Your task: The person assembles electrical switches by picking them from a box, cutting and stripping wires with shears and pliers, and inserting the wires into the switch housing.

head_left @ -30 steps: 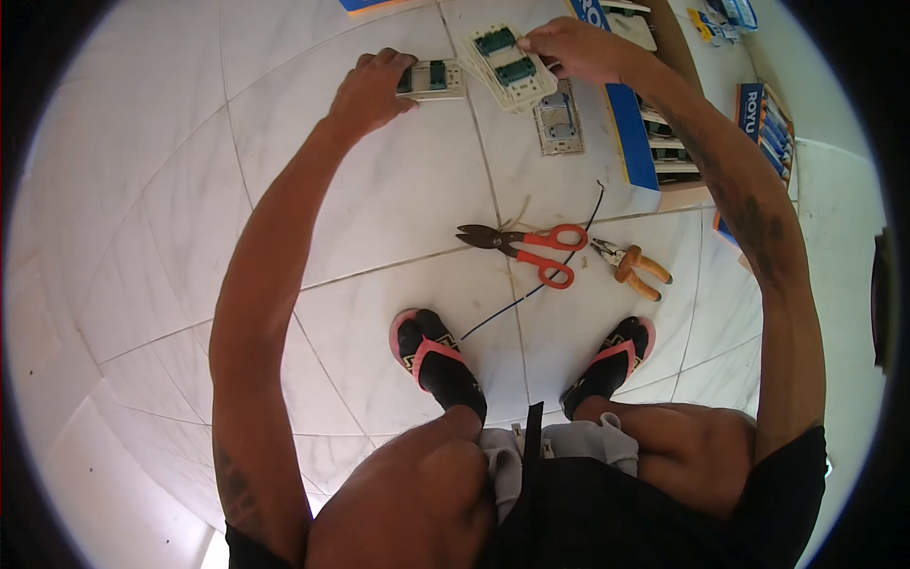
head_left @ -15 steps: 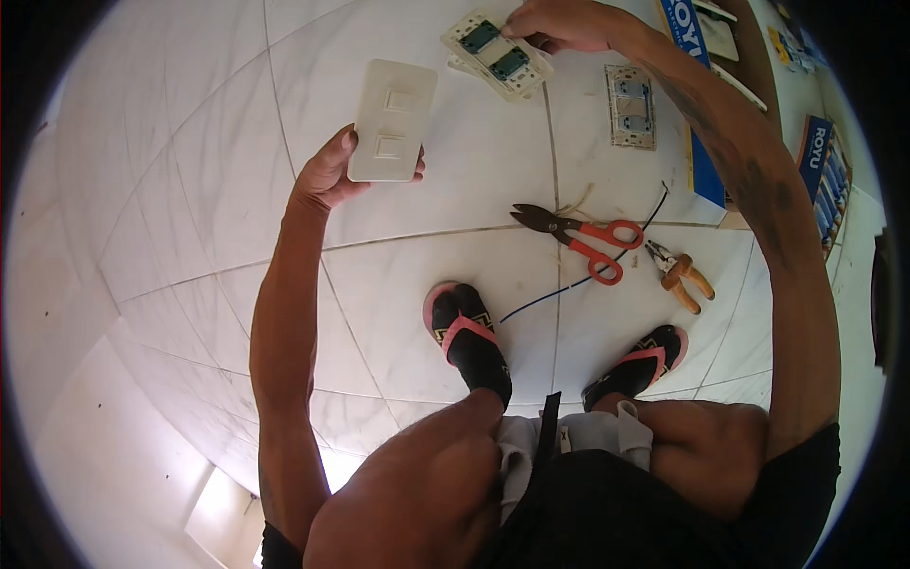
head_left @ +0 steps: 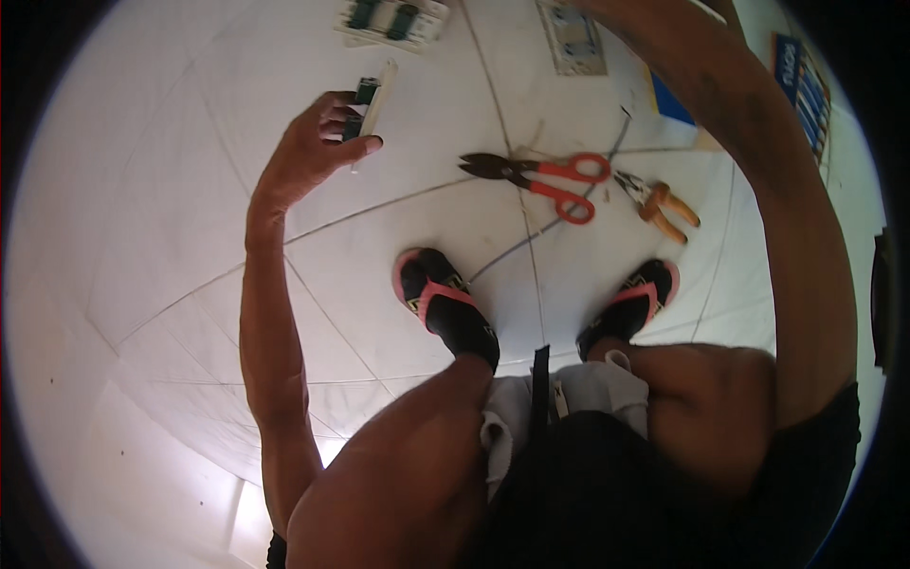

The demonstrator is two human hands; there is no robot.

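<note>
Blue carton (head_left: 668, 100) beside white socket plate (head_left: 573, 40)

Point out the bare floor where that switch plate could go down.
Bare tile lies left of the left hand and left sandal. Crowded on the right: red-handled snips, orange pliers, black wire, wall plates at the top.

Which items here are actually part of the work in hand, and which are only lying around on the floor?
In hand or reached for:
- left hand holding a white switch plate edge-on
- switch module with green parts on the tile
- grey wall plate near the right arm; the right hand is out of view

Lying about:
- red-handled snips
- orange-handled pliers
- black wire
- blue boxes
</note>
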